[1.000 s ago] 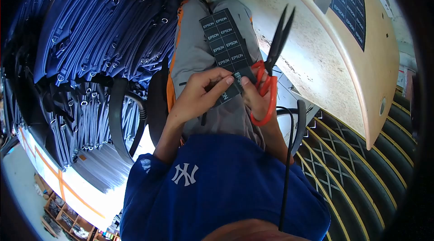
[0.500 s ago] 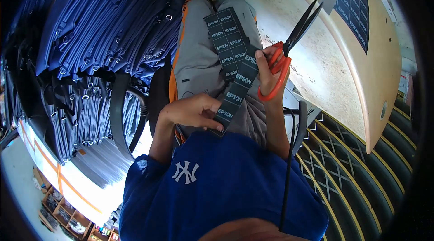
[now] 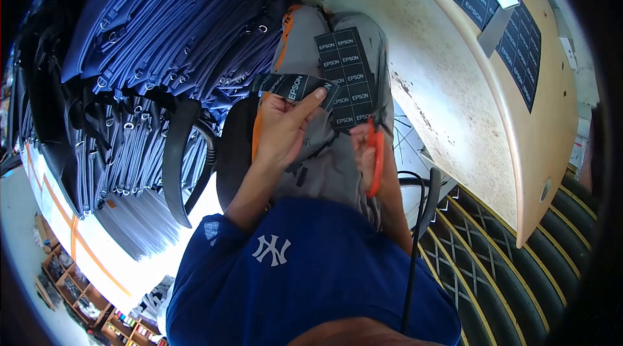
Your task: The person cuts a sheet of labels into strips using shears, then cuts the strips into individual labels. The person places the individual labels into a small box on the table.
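Observation:
My left hand (image 3: 285, 129) is closed on one end of a dark label strip (image 3: 295, 87) printed with EPSON. The strip lies crosswise over my left thigh, its far end sticking out to the left. In my right hand (image 3: 361, 145) is a pair of scissors (image 3: 376, 158) with red-orange handles, held low over my right thigh. Motion blurs the scissors, and their dark blades show only in part. A sheet of EPSON labels (image 3: 350, 77), in two columns, rests on my grey trousers (image 3: 302, 38) between the strip and the scissors.
Stacks of blue straps with metal rings (image 3: 162, 28) stand at the left, beside a black chair armrest (image 3: 185, 158). A pale table (image 3: 448, 80) curves along the right, with more EPSON label sheets (image 3: 519, 47) on it. Black, yellow-edged ribbed shapes (image 3: 513, 268) fill the lower right.
My left hand has swung the label strip up and left. My right hand has let go of the strip and come down with the scissors, which pointed up right before.

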Demonstrator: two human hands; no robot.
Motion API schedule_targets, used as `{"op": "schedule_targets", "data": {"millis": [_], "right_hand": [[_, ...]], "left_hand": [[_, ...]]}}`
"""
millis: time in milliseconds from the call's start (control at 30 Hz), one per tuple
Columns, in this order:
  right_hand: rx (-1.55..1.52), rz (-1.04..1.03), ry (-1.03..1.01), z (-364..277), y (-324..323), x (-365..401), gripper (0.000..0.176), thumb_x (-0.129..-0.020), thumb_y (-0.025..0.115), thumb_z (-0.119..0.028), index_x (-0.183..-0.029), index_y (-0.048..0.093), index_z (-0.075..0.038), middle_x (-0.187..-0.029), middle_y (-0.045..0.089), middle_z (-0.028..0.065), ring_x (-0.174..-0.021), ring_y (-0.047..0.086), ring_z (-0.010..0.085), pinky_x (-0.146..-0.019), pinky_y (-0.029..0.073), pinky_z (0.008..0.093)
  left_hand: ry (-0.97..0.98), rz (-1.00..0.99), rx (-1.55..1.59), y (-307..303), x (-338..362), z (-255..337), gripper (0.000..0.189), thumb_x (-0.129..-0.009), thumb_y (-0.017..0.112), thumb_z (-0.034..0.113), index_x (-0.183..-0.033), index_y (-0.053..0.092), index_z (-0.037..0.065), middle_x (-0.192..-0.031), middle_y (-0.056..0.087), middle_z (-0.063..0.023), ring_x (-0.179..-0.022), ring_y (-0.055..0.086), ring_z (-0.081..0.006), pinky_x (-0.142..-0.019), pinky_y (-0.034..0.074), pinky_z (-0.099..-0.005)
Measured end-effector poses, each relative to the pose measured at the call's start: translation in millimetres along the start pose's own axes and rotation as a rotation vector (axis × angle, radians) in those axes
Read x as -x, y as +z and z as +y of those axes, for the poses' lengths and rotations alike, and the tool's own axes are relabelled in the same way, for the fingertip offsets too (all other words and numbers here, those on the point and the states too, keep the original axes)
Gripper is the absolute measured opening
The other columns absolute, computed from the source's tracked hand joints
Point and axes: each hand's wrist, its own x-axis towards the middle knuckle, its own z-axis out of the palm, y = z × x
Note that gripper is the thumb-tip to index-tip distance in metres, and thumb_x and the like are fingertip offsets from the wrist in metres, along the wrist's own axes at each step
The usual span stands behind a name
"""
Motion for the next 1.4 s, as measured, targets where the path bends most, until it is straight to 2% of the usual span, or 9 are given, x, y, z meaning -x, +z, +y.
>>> {"op": "schedule_targets", "data": {"millis": [200, 267, 367, 500, 567, 667, 867, 1167, 1400], "right_hand": [[0.145, -0.122, -0.042, 6, 19, 12, 0.038, -0.09, 0.056, -0.032, -0.108, 0.044, -0.001, -0.078, 0.043, 0.0018, -0.068, 0.042, 0.0102, -0.064, 0.038, 0.0252], [0.203, -0.096, 0.001, 2, 24, 13, 0.057, -0.09, 0.043, -0.055, -0.109, 0.045, 0.0, -0.078, 0.041, 0.0025, -0.069, 0.038, 0.0083, -0.061, 0.032, 0.0218], [0.165, -0.093, 0.003, 6, 24, 14, 0.058, -0.09, 0.043, -0.056, -0.108, 0.045, 0.0, -0.078, 0.041, 0.0025, -0.069, 0.038, 0.0084, -0.06, 0.032, 0.022], [0.146, -0.105, 0.002, 8, 20, 17, 0.059, -0.09, 0.043, -0.056, -0.108, 0.045, 0.0, -0.078, 0.041, 0.0025, -0.069, 0.038, 0.0085, -0.06, 0.033, 0.0222], [0.089, -0.147, 0.075, 6, 17, 20, 0.038, -0.091, 0.054, -0.033, -0.109, 0.043, -0.001, -0.077, 0.044, 0.0025, -0.068, 0.042, 0.0104, -0.065, 0.039, 0.0252], [0.154, -0.117, 0.02, 9, 17, 23, 0.038, -0.092, 0.053, -0.033, -0.109, 0.043, -0.001, -0.078, 0.044, 0.0025, -0.068, 0.043, 0.0103, -0.066, 0.039, 0.0252], [0.169, -0.102, 0.05, 15, 15, 22, 0.042, -0.091, 0.052, -0.038, -0.109, 0.043, -0.001, -0.078, 0.045, 0.0035, -0.069, 0.044, 0.0117, -0.067, 0.039, 0.026], [0.127, -0.257, 0.051, 7, 3, 19, 0.046, -0.091, 0.047, -0.042, -0.11, 0.041, -0.001, -0.074, 0.041, 0.0027, -0.065, 0.04, 0.0124, -0.061, 0.036, 0.0276], [0.113, -0.261, 0.076, 8, 3, 19, 0.048, -0.091, 0.047, -0.045, -0.11, 0.041, -0.001, -0.074, 0.041, 0.003, -0.065, 0.041, 0.0129, -0.061, 0.036, 0.0278]], "left_hand": [[0.007, -0.043, 0.097, 16, -5, -16, 0.013, -0.083, 0.063, -0.002, -0.094, 0.062, 0.005, -0.09, 0.067, -0.0057, -0.079, 0.064, -0.0108, -0.066, 0.052, -0.0219], [-0.021, 0.088, 0.155, 29, -1, -13, 0.012, -0.083, 0.065, 0.0, -0.093, 0.063, 0.005, -0.089, 0.067, -0.0045, -0.076, 0.062, -0.0087, -0.061, 0.049, -0.0205], [0.002, 0.077, 0.156, 35, 1, -11, 0.011, -0.083, 0.065, 0.0, -0.093, 0.063, 0.005, -0.088, 0.066, -0.0039, -0.074, 0.061, -0.0074, -0.06, 0.047, -0.0187], [0.023, 0.044, 0.172, 24, -7, -17, 0.01, -0.083, 0.064, 0.0, -0.091, 0.063, 0.005, -0.088, 0.066, -0.0043, -0.075, 0.062, -0.0079, -0.063, 0.05, -0.0187], [0.031, -0.023, 0.189, 16, -14, -23, 0.008, -0.083, 0.065, 0.0, -0.089, 0.064, 0.004, -0.087, 0.067, -0.0051, -0.074, 0.063, -0.0085, -0.064, 0.052, -0.0186], [-0.033, 0.052, 0.168, 27, -13, -14, 0.005, -0.083, 0.065, -0.001, -0.087, 0.064, 0.002, -0.087, 0.067, -0.0064, -0.075, 0.064, -0.0105, -0.066, 0.053, -0.0188], [-0.065, 0.019, 0.219, 37, -9, -6, 0.005, -0.083, 0.063, -0.002, -0.088, 0.063, -0.001, -0.088, 0.066, -0.0091, -0.083, 0.066, -0.015, -0.075, 0.056, -0.0212], [-0.065, -0.002, 0.236, 27, -13, -12, 0.008, -0.083, 0.065, 0.002, -0.091, 0.064, 0.005, -0.083, 0.066, -0.0032, -0.071, 0.063, -0.008, -0.063, 0.051, -0.0178], [0.001, -0.033, 0.171, 32, -9, -14, 0.009, -0.083, 0.066, 0.001, -0.091, 0.064, 0.003, -0.085, 0.067, -0.0052, -0.075, 0.064, -0.0095, -0.067, 0.052, -0.0191]]}}
